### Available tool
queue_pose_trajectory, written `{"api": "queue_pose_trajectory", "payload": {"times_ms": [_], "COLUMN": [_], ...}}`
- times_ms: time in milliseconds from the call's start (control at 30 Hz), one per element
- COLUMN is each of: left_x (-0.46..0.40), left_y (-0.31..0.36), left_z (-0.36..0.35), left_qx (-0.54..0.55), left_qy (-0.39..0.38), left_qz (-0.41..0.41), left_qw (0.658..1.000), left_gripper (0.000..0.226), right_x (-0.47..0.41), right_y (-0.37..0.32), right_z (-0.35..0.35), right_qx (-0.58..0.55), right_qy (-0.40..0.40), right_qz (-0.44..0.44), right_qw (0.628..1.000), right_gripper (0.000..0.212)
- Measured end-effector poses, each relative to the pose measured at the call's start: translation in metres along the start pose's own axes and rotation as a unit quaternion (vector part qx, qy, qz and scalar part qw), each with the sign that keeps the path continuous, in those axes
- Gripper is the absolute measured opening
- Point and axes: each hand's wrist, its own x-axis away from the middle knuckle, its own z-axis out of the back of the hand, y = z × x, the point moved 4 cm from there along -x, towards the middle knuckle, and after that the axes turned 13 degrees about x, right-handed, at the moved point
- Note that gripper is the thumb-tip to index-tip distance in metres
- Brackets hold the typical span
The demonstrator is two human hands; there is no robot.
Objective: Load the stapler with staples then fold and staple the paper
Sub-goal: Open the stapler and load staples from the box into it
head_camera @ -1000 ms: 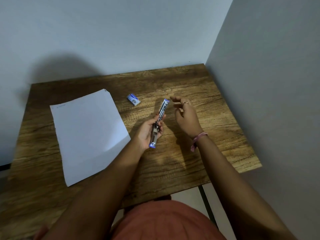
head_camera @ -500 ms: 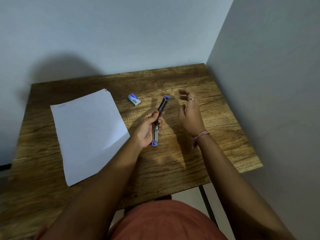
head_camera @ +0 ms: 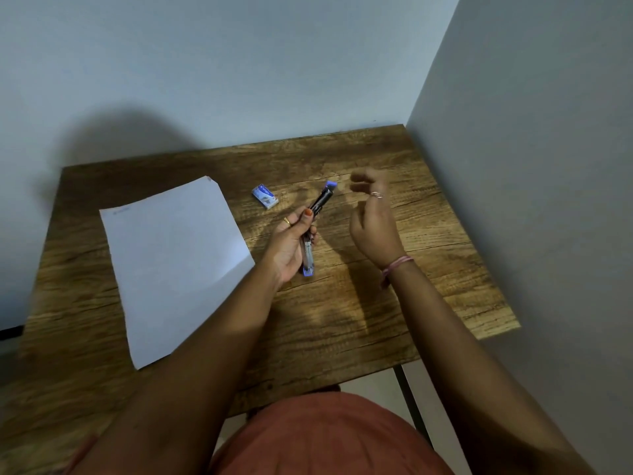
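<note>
Illegible print on the staple box.

Wooden table bears paper, likely staple box.

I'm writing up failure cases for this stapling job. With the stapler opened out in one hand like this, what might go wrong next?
1. The left hand holds the opened stapler above the table by its middle alone; it might swing shut or slip.
2. The right hand is blurred, so whether it holds staples is unclear; a small strip could drop.
3. The staple box lies beyond the stapler; reaching for it risks knocking it.
</note>
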Motion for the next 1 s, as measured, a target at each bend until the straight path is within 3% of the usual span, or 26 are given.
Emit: {"api": "queue_pose_trajectory", "payload": {"times_ms": [67, 100, 167, 267, 300, 367, 400, 433, 500, 567, 633, 667, 733, 767, 800, 933, 1000], "left_x": [0.000, 0.000, 0.000, 0.000, -0.001, -0.001, -0.001, -0.001, 0.000, 0.001, 0.001, 0.001, 0.002, 0.002, 0.003, 0.005, 0.006], "left_y": [0.000, 0.001, 0.002, 0.004, 0.004, 0.003, 0.002, 0.002, 0.002, 0.004, 0.005, 0.006, 0.006, 0.005, 0.005, 0.006, 0.006], "left_z": [-0.001, 0.000, 0.002, 0.002, 0.001, 0.000, 0.000, 0.000, 0.002, 0.003, 0.000, -0.002, -0.007, -0.010, -0.011, -0.013, -0.014], "left_qx": [0.002, 0.004, 0.009, 0.016, 0.017, 0.020, 0.023, 0.024, 0.021, 0.027, 0.032, 0.031, 0.032, 0.034, 0.037, 0.087, 0.111], "left_qy": [-0.001, 0.000, 0.000, -0.002, -0.004, -0.008, -0.011, -0.014, -0.017, -0.018, -0.019, -0.021, -0.027, -0.028, -0.029, -0.016, 0.002], "left_qz": [-0.004, -0.006, -0.009, -0.013, -0.013, -0.011, -0.010, -0.009, -0.011, -0.015, -0.021, -0.024, -0.029, -0.031, -0.032, -0.017, -0.001], "left_qw": [1.000, 1.000, 1.000, 1.000, 1.000, 1.000, 1.000, 1.000, 1.000, 0.999, 0.999, 0.999, 0.999, 0.999, 0.998, 0.996, 0.994], "left_gripper": [0.023, 0.022, 0.021, 0.021, 0.020, 0.020, 0.019, 0.019, 0.020, 0.021, 0.022, 0.022, 0.023, 0.024, 0.024, 0.019, 0.012], "right_x": [0.000, 0.000, -0.004, -0.005, -0.004, -0.003, -0.001, -0.001, -0.008, -0.015, -0.015, -0.014, -0.013, -0.010, -0.008, -0.014, -0.014], "right_y": [0.003, 0.004, 0.005, 0.003, 0.002, -0.002, -0.001, 0.001, -0.001, -0.005, -0.007, -0.008, -0.009, -0.006, -0.002, -0.004, -0.005], "right_z": [-0.006, -0.005, 0.006, 0.018, 0.018, 0.008, 0.003, 0.003, 0.018, 0.035, 0.041, 0.038, 0.022, 0.014, 0.012, 0.032, 0.035], "right_qx": [0.113, 0.118, 0.038, -0.116, -0.108, 0.042, 0.133, 0.181, 0.142, -0.025, -0.123, -0.110, 0.016, 0.088, 0.113, -0.087, -0.135], "right_qy": [-0.095, -0.090, -0.009, 0.106, 0.097, -0.019, -0.090, -0.112, -0.020, 0.106, 0.172, 0.152, -0.001, -0.080, -0.103, 0.082, 0.126], "right_qz": [0.039, 0.043, 0.021, -0.041, -0.040, 0.012, 0.041, 0.052, 0.037, -0.016, -0.044, -0.041, 0.006, 0.037, 0.052, -0.018, -0.045], "right_qw": [0.988, 0.988, 0.999, 0.987, 0.989, 0.999, 0.986, 0.976, 0.989, 0.994, 0.976, 0.981, 1.000, 0.992, 0.987, 0.993, 0.982], "right_gripper": [0.059, 0.059, 0.055, 0.048, 0.049, 0.056, 0.060, 0.061, 0.055, 0.045, 0.041, 0.042, 0.051, 0.055, 0.058, 0.051, 0.054]}}
